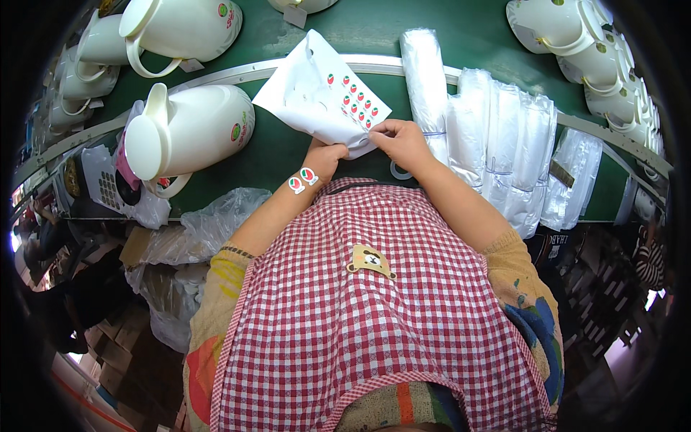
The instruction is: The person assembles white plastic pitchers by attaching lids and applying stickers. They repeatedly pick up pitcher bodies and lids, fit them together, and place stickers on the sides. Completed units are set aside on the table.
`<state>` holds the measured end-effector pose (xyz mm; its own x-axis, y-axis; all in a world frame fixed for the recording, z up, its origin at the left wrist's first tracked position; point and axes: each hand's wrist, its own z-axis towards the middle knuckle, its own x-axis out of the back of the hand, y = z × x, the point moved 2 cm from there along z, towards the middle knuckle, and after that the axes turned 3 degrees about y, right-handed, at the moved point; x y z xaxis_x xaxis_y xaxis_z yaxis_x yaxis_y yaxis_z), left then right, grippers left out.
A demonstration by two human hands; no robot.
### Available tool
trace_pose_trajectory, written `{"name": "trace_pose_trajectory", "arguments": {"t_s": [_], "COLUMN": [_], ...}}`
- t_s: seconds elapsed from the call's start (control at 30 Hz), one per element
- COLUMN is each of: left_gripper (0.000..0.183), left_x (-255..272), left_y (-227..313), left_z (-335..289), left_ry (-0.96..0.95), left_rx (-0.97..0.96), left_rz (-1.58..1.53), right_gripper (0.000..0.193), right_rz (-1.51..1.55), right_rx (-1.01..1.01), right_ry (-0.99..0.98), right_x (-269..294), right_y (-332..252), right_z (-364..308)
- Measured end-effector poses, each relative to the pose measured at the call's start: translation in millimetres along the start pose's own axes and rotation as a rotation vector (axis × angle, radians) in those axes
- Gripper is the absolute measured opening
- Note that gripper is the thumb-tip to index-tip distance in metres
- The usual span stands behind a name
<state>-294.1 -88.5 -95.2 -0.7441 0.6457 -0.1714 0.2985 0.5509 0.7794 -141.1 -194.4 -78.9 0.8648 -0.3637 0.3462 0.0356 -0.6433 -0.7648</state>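
A white sheet of stickers (309,93), with rows of small red and green stickers along its right part, is held up over the green table. My left hand (325,157) grips its lower edge, fingers partly hidden behind the paper. At the sheet's lower right corner, my right hand (400,138) pinches close to the lowest stickers; whether a sticker is between the fingertips I cannot make out. Two red and green stickers (302,180) are stuck on my left wrist. Left of the sheet a cream jug (209,126) with a handle and a round emblem lies on its side.
More cream jugs lie at the far left (191,32) and far right (558,25). Bundles of clear plastic bags (497,137) lie right of my hands. A metal rail (367,63) crosses the green table (374,32). Crumpled plastic (230,216) hangs by my left arm.
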Motion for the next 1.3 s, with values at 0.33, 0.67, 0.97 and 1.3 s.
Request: {"name": "trace_pose_trajectory", "arguments": {"t_s": [0.33,0.67,0.97,1.3], "left_gripper": [0.052,0.029,0.041,0.043], "left_x": [-2,7,-13,7], "left_y": [1,-3,18,-29], "left_z": [1,10,12,35], "left_ry": [-0.039,0.144,-0.057,0.027], "left_rx": [-0.018,0.141,0.162,0.104], "left_rz": [-0.029,-0.275,-0.284,-0.456], "right_gripper": [0.018,0.016,0.014,0.016], "right_rz": [0.094,0.142,-0.307,-0.266], "right_rx": [-0.001,-0.013,1.561,1.032], "right_ry": [0.023,0.170,0.080,0.015], "right_x": [0,37,-64,-16], "right_y": [9,-22,-108,-92], "right_z": [5,-9,-57,-39]}}
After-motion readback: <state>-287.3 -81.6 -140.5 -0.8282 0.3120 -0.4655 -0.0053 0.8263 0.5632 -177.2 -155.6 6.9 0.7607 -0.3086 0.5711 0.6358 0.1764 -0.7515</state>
